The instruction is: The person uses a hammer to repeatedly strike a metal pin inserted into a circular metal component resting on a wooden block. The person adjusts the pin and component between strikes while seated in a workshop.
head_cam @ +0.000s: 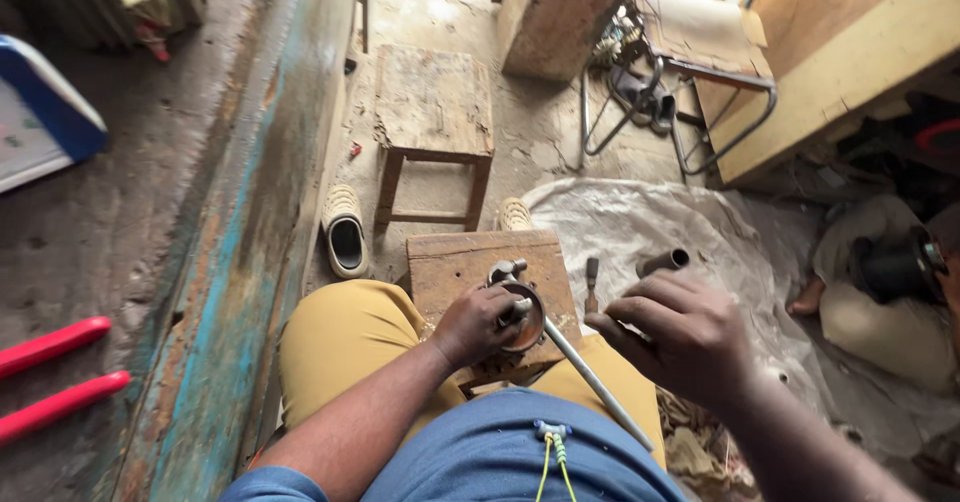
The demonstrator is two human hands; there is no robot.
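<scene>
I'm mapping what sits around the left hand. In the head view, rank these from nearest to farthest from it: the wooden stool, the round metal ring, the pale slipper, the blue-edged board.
1. Round metal ring: at the left hand, on the small wooden block.
2. Pale slipper: floor, up-left.
3. Wooden stool: beyond the slipper.
4. Blue-edged board: far left.

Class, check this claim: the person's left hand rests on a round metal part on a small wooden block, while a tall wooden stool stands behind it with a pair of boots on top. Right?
Not quite. The head view shows the wooden stool bare on top; light slip-on shoes lie on the floor beside it. The left hand does rest on the round metal part on the wooden block.
</scene>
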